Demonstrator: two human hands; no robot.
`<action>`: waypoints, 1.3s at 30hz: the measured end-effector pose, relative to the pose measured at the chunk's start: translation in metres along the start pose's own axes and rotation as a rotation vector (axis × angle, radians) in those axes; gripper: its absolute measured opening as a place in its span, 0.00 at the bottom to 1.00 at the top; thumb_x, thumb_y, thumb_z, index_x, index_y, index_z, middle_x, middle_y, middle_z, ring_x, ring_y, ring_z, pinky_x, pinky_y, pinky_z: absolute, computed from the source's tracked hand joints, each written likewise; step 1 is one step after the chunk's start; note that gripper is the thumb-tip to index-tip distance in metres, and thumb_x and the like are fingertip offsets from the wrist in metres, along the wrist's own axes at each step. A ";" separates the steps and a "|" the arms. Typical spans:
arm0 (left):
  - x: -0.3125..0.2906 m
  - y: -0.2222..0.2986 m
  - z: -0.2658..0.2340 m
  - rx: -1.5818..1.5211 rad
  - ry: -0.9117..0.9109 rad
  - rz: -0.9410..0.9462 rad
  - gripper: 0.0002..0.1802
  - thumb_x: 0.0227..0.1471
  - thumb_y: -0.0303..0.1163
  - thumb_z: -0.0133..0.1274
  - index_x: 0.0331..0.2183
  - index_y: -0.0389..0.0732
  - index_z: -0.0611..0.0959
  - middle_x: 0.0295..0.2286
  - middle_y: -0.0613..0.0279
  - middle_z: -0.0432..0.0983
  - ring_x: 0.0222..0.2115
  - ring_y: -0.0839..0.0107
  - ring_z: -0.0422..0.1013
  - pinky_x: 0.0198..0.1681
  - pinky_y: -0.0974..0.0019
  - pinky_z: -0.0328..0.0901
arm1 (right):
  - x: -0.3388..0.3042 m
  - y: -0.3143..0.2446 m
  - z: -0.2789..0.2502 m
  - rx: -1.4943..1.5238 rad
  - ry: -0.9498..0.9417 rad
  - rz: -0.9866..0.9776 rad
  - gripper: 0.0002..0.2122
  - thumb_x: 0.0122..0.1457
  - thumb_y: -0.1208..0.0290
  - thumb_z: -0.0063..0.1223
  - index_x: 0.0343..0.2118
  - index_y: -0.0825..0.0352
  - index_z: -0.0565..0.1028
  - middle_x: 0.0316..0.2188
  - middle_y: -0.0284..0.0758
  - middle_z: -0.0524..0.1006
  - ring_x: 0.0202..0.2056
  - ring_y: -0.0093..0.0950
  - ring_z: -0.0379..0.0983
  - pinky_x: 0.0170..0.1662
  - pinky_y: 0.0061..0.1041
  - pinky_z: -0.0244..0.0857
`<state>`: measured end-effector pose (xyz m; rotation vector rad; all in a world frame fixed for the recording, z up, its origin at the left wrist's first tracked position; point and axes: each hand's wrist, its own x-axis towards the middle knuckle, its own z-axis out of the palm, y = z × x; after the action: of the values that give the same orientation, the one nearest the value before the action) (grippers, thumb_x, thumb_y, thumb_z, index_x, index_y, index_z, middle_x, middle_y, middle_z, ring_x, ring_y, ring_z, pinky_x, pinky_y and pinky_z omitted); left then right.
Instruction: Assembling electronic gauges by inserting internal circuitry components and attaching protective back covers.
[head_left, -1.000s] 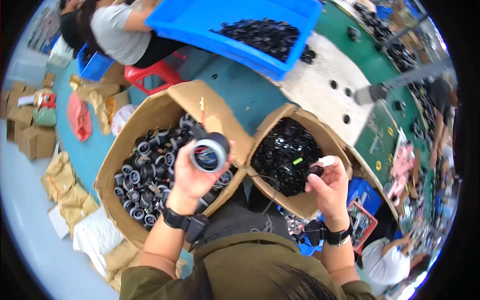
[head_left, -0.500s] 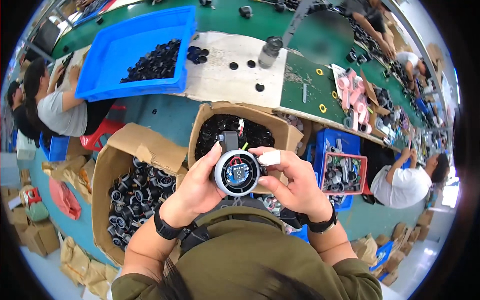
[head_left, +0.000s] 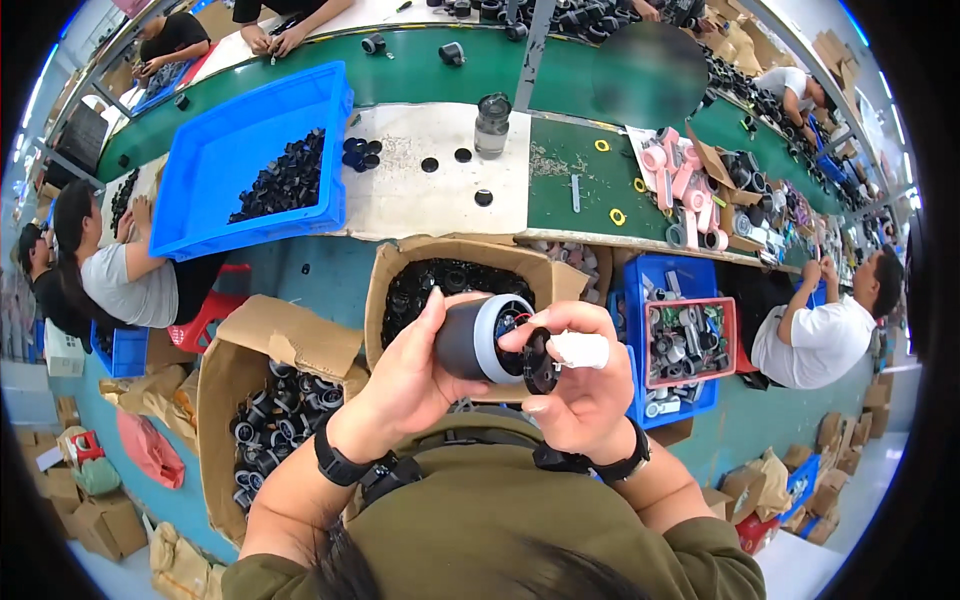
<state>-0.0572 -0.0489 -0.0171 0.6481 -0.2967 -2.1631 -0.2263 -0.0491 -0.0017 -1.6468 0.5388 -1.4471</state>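
Note:
My left hand (head_left: 398,378) is wrapped round a black cylindrical housing (head_left: 457,338) with a light grey ring (head_left: 487,338) at its open end. The housing lies on its side, that end facing right. Inside the opening a bit of red wire and blue board shows; the rest is hidden. In my right hand (head_left: 590,405), a black round cap (head_left: 541,362) is pinched on edge beside the opening. A fingertip of this hand reaches to the ring's mouth. White tape (head_left: 582,350) covers one of its fingers. Whether cap and housing touch, I cannot tell.
Below my hands stands a carton of black parts (head_left: 440,275); another carton (head_left: 225,400) at left holds similar housings. A blue tray (head_left: 195,190) of black pieces and a jar (head_left: 491,128) rest on the bench. A red-rimmed crate (head_left: 690,381) stands at right. Co-workers sit either side.
The housing has turned from facing up, its blue circuit board showing, onto its side. A black round cap now shows in my right hand. The whole view has shifted a little.

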 end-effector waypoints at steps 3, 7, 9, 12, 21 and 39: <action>-0.006 -0.012 0.010 0.049 -0.003 0.227 0.32 0.48 0.48 0.48 0.50 0.44 0.58 0.42 0.60 0.64 0.36 0.67 0.69 0.31 0.66 0.71 | 0.002 -0.001 0.001 0.041 -0.028 0.052 0.19 0.48 0.72 0.55 0.42 0.69 0.65 0.42 0.43 0.63 0.41 0.31 0.66 0.43 0.29 0.62; -0.014 0.001 0.005 0.280 -0.054 0.172 0.39 0.41 0.45 0.57 0.51 0.42 0.57 0.40 0.58 0.66 0.35 0.68 0.70 0.32 0.67 0.70 | 0.014 -0.011 -0.010 0.295 0.032 0.131 0.20 0.51 0.72 0.52 0.44 0.71 0.60 0.42 0.44 0.62 0.40 0.32 0.68 0.45 0.30 0.63; -0.014 0.004 -0.003 0.215 -0.162 0.144 0.33 0.44 0.53 0.50 0.46 0.40 0.65 0.34 0.61 0.72 0.31 0.71 0.71 0.27 0.73 0.68 | 0.015 -0.017 -0.020 0.070 0.062 0.028 0.19 0.51 0.69 0.51 0.43 0.71 0.61 0.41 0.45 0.61 0.39 0.33 0.69 0.44 0.31 0.63; -0.019 -0.003 0.001 0.172 0.083 0.120 0.33 0.47 0.60 0.40 0.45 0.42 0.68 0.33 0.64 0.72 0.24 0.75 0.69 0.19 0.78 0.62 | 0.008 -0.017 -0.017 -0.213 -0.125 -0.106 0.18 0.51 0.66 0.52 0.41 0.70 0.62 0.41 0.45 0.62 0.37 0.35 0.70 0.46 0.37 0.61; -0.026 -0.003 -0.007 0.098 0.099 0.087 0.34 0.49 0.62 0.33 0.42 0.42 0.71 0.30 0.62 0.72 0.26 0.74 0.67 0.24 0.72 0.62 | -0.014 -0.023 -0.005 -0.395 -0.388 -0.335 0.16 0.44 0.72 0.59 0.37 0.64 0.67 0.41 0.47 0.64 0.38 0.42 0.70 0.50 0.41 0.56; -0.029 0.004 0.007 0.290 0.230 0.223 0.27 0.54 0.50 0.37 0.37 0.34 0.74 0.24 0.62 0.73 0.23 0.78 0.69 0.18 0.76 0.62 | -0.011 -0.019 0.014 -0.705 -0.391 -0.565 0.19 0.37 0.79 0.53 0.36 0.54 0.68 0.36 0.39 0.65 0.34 0.32 0.72 0.43 0.30 0.66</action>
<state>-0.0433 -0.0288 0.0004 0.9707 -0.5374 -1.8277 -0.2192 -0.0262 0.0081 -2.7413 0.3908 -1.3193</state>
